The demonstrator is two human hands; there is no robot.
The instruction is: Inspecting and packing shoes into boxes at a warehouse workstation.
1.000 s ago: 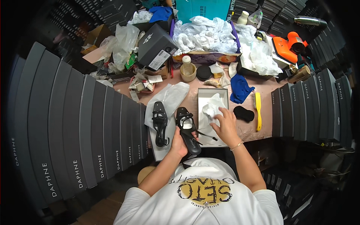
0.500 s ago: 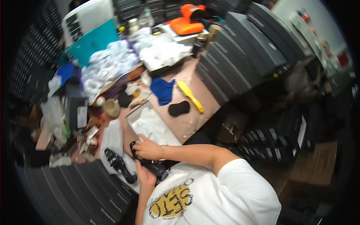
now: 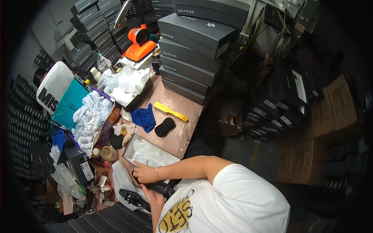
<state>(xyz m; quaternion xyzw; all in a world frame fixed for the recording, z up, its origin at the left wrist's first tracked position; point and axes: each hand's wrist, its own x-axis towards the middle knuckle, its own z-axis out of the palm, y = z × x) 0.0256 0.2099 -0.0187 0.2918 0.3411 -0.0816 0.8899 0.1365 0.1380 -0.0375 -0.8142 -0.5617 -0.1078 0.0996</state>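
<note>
Both hands meet low in the view, close to the person's chest: the right hand [image 3: 144, 173] comes in across the body on a bent arm with a thin bracelet at the wrist, its fingers curled down over the upper part of a black high-heeled shoe [image 3: 158, 187], while the left hand [image 3: 157, 199] rises from below, palm up, and cups the same shoe from underneath. Each hand is closed on the shoe, which lies roughly level between them, just over the near edge of the pinkish worktable [image 3: 182, 132]. Just left of it, a second black strappy shoe [image 3: 131, 198] lies on white wrapping paper [image 3: 121, 179], free of either hand. Right above the right hand stands an open grey shoebox lined with white tissue paper [image 3: 149, 153]. Farther up the table lie a crumpled blue cloth [image 3: 144, 117], a black oval shoe brush [image 3: 164, 127] and a yellow plastic shoehorn [image 3: 169, 111], near one another. A heap of crumpled white paper [image 3: 91, 114] crowds the table's left side, and a stack of dark grey shoeboxes [image 3: 194, 46] walls off its far end beside an orange tape dispenser [image 3: 140, 44].
</note>
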